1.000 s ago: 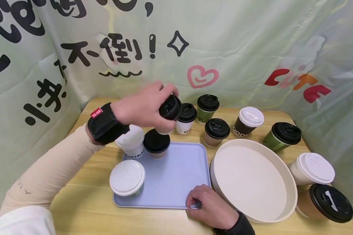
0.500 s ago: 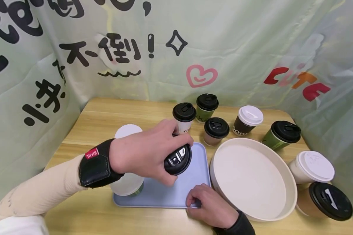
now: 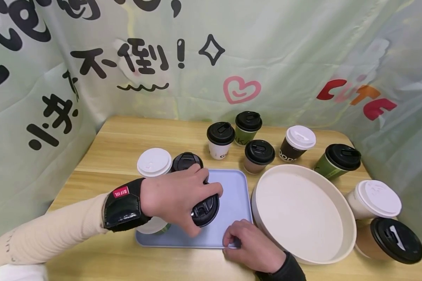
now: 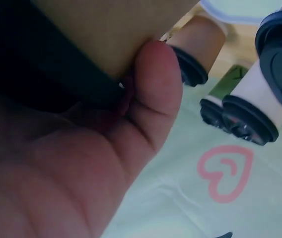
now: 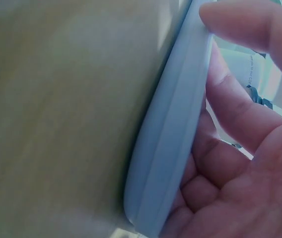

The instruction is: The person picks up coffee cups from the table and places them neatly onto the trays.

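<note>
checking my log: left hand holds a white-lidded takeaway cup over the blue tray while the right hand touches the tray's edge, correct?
Not quite: the lid is black, not white. The head view shows the left hand holding a black-lidded takeaway cup over the blue tray; the right hand does touch its edge.

Pale green fabric backdrop is hanging right behind a light wood table, kinda creasing and wrapping round both sides. Chunky black Chinese lettering is running across the left half, a pink heart is sitting near the middle, and multicolored "CUTE" letters are slanting down on the right. Soft light's leaving a pale sheen up front.
</note>
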Motion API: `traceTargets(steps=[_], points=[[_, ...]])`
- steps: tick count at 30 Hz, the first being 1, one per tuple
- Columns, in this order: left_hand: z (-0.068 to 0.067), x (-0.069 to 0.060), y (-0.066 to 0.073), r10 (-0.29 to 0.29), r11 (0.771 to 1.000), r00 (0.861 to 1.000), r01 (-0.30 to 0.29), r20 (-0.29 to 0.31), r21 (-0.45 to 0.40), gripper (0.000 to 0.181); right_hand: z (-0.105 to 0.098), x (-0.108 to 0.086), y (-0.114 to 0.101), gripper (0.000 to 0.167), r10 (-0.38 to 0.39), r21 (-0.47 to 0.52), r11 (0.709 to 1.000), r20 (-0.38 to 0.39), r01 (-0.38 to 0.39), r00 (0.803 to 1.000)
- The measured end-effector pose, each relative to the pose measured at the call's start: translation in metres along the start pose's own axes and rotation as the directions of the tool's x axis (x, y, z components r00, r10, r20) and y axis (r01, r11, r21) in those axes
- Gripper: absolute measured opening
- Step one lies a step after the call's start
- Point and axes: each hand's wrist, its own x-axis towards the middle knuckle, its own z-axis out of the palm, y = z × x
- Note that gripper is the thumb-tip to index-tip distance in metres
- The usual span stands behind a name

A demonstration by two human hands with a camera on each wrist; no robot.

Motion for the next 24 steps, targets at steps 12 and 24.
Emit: traceTargets(steps=[12, 24], points=[[0.01, -0.001, -0.004, 0.028, 0.998, 0.999, -0.029, 0.018, 0.051, 0.067, 0.0, 0.001, 0.001, 0.017, 0.025, 0.015, 1.0, 0.027, -0.025, 0.999], [0.019, 0.006, -0.009, -0.014, 1.0, 0.993, 0.011, 0.113, 0.024, 0.066, -0.002, 0.002, 0.0, 0.017, 0.052, 0.029, 0.998, 0.053, -0.053, 0.997]])
